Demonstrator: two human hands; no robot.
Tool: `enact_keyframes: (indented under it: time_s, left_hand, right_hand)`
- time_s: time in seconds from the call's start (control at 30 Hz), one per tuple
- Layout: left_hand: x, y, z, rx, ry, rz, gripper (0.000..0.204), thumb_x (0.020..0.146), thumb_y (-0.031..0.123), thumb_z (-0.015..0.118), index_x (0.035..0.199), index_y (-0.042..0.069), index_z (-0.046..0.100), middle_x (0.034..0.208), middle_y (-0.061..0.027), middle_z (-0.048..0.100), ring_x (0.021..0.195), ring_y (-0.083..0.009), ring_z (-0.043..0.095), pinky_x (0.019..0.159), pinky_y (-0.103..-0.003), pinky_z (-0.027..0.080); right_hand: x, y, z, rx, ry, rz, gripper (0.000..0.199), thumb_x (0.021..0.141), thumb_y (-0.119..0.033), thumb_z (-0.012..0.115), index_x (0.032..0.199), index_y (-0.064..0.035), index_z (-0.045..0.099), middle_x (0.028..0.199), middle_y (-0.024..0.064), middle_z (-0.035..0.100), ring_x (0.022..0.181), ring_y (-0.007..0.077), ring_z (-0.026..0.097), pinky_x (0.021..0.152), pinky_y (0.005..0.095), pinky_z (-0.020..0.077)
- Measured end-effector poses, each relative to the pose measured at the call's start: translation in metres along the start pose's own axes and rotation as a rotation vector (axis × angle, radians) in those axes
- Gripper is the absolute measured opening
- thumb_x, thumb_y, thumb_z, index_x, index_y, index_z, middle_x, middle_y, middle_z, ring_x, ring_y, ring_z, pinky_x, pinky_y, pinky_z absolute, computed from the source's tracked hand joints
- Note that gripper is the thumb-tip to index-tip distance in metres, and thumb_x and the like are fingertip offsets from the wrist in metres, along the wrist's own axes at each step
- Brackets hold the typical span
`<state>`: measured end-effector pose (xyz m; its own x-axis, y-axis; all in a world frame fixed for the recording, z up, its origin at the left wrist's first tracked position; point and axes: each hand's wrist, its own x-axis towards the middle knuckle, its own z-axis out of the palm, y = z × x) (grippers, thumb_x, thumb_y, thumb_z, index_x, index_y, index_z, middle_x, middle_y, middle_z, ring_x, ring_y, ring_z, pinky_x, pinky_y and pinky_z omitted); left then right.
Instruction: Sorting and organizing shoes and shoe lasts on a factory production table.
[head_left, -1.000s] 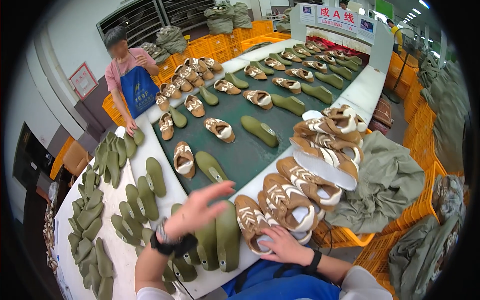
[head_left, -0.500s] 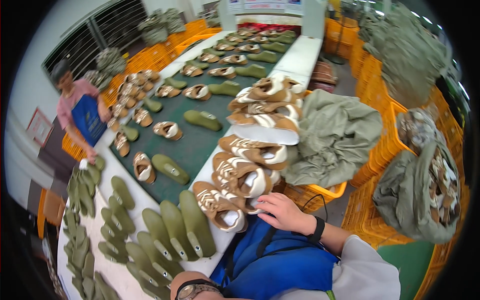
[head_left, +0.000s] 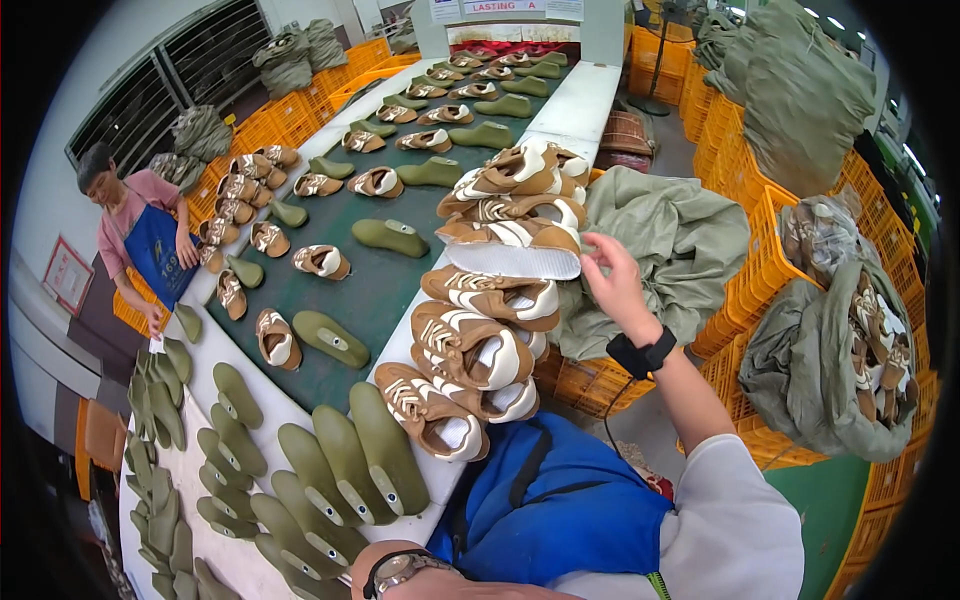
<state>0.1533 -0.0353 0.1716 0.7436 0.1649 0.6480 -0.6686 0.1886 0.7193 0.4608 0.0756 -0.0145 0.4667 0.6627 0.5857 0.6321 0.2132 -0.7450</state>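
Right hand (head_left: 612, 285) is raised beside the stack of brown-and-cream shoe uppers (head_left: 500, 270) on the white worktop (head_left: 585, 100), fingers (head_left: 597, 250) loosely spread, grasping nothing, tips at the heel end of the upturned white-soled upper (head_left: 512, 260). Only the left wrist with a watch (head_left: 400, 570) is seen at the lower edge; the state of its fingers cannot be told. Olive shoe lasts (head_left: 345, 465) are laid in rows just beside the stack. Risk judged: the stack is overlapped and leaning; a nudge at one end could slide uppers onto the green sack (head_left: 680, 240) or the dark conveyor belt (head_left: 380, 290).
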Motion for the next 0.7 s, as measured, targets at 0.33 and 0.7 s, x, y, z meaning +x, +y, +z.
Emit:
enact_keyframes:
  time_s: [0.33,0.7]
  left_hand:
    - [-0.108,-0.067,-0.117,1.379,0.370,-0.796,0.049,0.077,0.013,0.065,0.121,0.002,0.048,0.116,-0.0189,0.053,0.105,-0.0353,0.052,0.090,-0.039,0.043]
    - [-0.176,-0.120,-0.132,1.707,0.527,-0.812,0.031,0.066,0.010,0.073,0.093,0.000,0.061,0.108,-0.0163,0.058,0.113,-0.0378,0.047,0.092,-0.045,0.039]
  right_hand:
    - [-0.071,-0.048,0.023,-0.090,-0.487,-0.045,0.010,0.079,-0.014,0.064,0.084,-0.0047,0.064,0.072,0.0092,0.063,0.062,0.0274,0.061,0.056,0.0314,0.0485]
    - [-0.143,0.015,0.061,0.420,-1.012,0.752,0.066,0.084,-0.036,0.065,0.129,0.0023,0.037,0.084,0.0080,0.063,0.068,0.0126,0.060,0.057,0.0244,0.0490]
